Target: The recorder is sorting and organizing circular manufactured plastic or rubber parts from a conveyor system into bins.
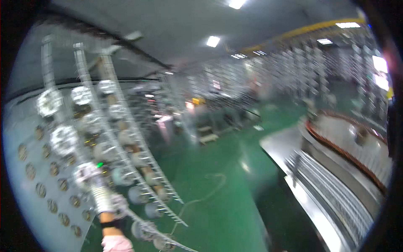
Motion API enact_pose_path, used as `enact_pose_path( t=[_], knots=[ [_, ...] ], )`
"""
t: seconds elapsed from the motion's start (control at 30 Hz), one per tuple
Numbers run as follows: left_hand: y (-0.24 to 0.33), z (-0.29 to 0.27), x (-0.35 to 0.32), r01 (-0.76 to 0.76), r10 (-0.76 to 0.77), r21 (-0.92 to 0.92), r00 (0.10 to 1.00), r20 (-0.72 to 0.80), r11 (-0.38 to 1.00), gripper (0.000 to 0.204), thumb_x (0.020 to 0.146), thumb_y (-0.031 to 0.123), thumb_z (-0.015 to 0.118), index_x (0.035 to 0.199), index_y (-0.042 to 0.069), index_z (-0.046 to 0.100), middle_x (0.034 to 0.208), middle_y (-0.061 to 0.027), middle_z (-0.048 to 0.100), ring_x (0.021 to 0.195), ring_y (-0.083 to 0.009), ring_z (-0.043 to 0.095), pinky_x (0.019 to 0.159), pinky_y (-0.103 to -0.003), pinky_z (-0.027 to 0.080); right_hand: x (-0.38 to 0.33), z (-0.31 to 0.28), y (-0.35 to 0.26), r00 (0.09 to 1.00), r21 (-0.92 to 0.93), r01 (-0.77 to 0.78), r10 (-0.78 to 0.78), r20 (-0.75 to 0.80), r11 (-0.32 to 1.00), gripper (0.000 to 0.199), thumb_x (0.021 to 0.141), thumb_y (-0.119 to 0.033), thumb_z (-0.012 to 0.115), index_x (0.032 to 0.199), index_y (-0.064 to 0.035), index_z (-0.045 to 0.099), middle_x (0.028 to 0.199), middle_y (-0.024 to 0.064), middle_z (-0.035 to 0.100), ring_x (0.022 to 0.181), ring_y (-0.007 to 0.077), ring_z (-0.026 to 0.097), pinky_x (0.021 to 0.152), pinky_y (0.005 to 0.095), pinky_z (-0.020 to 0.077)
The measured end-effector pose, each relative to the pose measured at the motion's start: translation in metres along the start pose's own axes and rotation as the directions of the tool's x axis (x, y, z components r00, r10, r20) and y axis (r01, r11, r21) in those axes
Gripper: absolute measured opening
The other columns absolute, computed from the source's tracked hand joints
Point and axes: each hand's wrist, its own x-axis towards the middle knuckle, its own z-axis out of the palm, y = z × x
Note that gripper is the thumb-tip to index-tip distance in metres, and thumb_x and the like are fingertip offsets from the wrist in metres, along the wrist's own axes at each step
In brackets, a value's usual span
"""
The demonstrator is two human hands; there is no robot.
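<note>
At the lower left my left arm, in a pink sleeve with a black band at the wrist, reaches up toward a hanging rack. My left hand (90,177) looks covered in white, perhaps by a glove, and is smeared by motion, so its fingers do not show clearly. It is at or against a column of shiny, silvery round pieces, such as the one just above it (64,140). Whether it grips one I cannot make out. More pale, round pieces (136,195) hang along slanting toothed strips (119,153) beside it. My right hand is out of view.
Left of the rack stands a pale panel (31,201) with rows of round, brownish fittings. A cable (197,200) lies on the green floor (222,161). On the right is a metal machine (331,185) with a curved, reddish-brown edge. Blurred hanging racks (294,71) fill the background.
</note>
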Motion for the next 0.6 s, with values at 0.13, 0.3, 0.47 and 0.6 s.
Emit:
enact_pose_path(
  t=[0.13, 0.3, 0.47, 0.6],
  knots=[
    [-0.014, 0.008, 0.005, -0.115, 0.134, 0.236, 0.989, -0.065, 0.965, 0.038, 0.087, 0.030, 0.041, 0.112, 0.002, 0.045, 0.105, -0.0151, 0.051, 0.092, -0.0259, 0.048, 0.082, -0.035, 0.038, 0.075, 0.005, 0.040, 0.977, -0.191, -0.170, 0.191, 0.099, 0.967, 0.045, 0.077, -0.028, 0.051, 0.111, 0.0012, 0.048, 0.096, 0.0126, 0.059, 0.090, 0.0224, 0.056, 0.076, 0.0316, 0.0429],
    [-0.023, 0.075, -0.034, -0.189, 0.284, 0.462, 0.948, -0.144, 0.867, 0.033, 0.085, 0.027, 0.042, 0.108, 0.004, 0.048, 0.104, -0.0178, 0.052, 0.092, -0.0302, 0.049, 0.081, -0.038, 0.039, 0.157, -0.010, 0.092, 0.985, -0.212, -0.154, 0.166, 0.044, 0.965, 0.047, 0.078, -0.035, 0.052, 0.114, -0.0051, 0.048, 0.108, 0.0189, 0.054, 0.102, 0.0300, 0.051, 0.087, 0.0333, 0.0383],
    [-0.028, 0.172, -0.090, -0.324, 0.389, 0.459, 0.920, -0.051, 0.827, 0.028, 0.084, 0.023, 0.043, 0.104, 0.005, 0.051, 0.102, -0.0205, 0.053, 0.092, -0.0346, 0.051, 0.080, -0.041, 0.040, 0.207, -0.054, 0.068, 0.991, -0.197, -0.114, 0.125, 0.046, 0.974, 0.048, 0.079, -0.035, 0.052, 0.115, -0.0041, 0.047, 0.110, 0.0196, 0.052, 0.105, 0.0303, 0.049, 0.089, 0.0327, 0.0373],
    [-0.046, 0.273, -0.144, -0.279, 0.222, 0.202, 0.938, 0.267, 0.939, 0.031, 0.086, 0.023, 0.043, 0.110, 0.005, 0.047, 0.109, -0.0163, 0.048, 0.098, -0.0284, 0.046, 0.086, -0.036, 0.035, 0.240, -0.074, 0.068, 0.988, -0.215, -0.123, 0.140, 0.062, 0.969, 0.048, 0.079, -0.035, 0.052, 0.116, -0.0044, 0.047, 0.111, 0.0197, 0.052, 0.105, 0.0300, 0.049, 0.089, 0.0323, 0.0374]
  ],
)
